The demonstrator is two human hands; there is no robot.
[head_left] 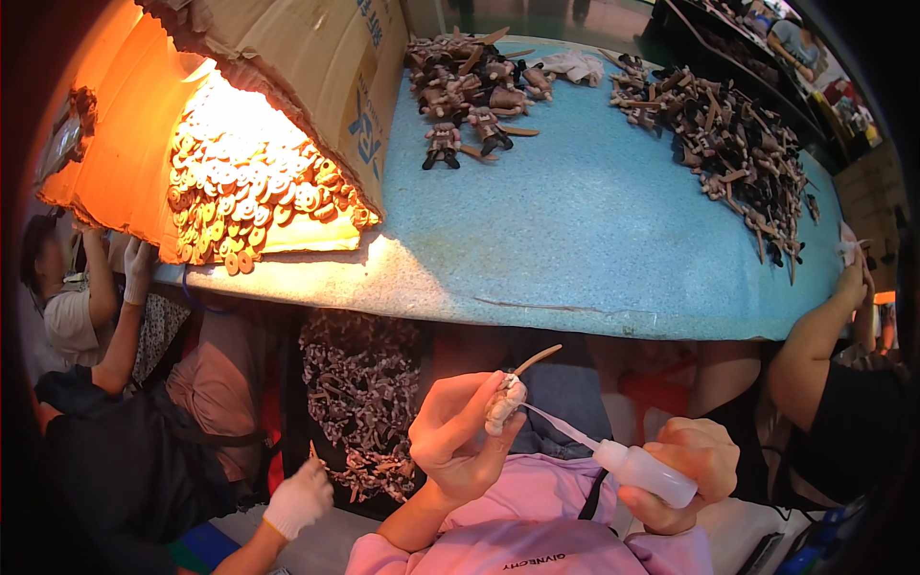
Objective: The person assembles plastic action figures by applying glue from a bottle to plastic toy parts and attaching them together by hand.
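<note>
In front of my chest, my left hand (450, 450) pinches a small pale toy figure (504, 402) between thumb and fingers. A thin tan, blade-like strip juts from its top toward the upper right. My right hand (707, 458) is wrapped round a translucent white squeeze bottle (644, 470), tilted with its long thin nozzle pointing at the figure. The nozzle's tip is at the figure's side; whether it touches, I cannot tell. Part of the figure is covered by my left fingers.
A blue-topped table (537, 220) lies ahead. On it are a heap of dark figures (738, 153), a smaller pile (465, 81) and a torn carton (307, 57) of small round pieces under bright light. A bin of parts (359, 402) sits below, beside a co-worker's gloved hand (299, 498).
</note>
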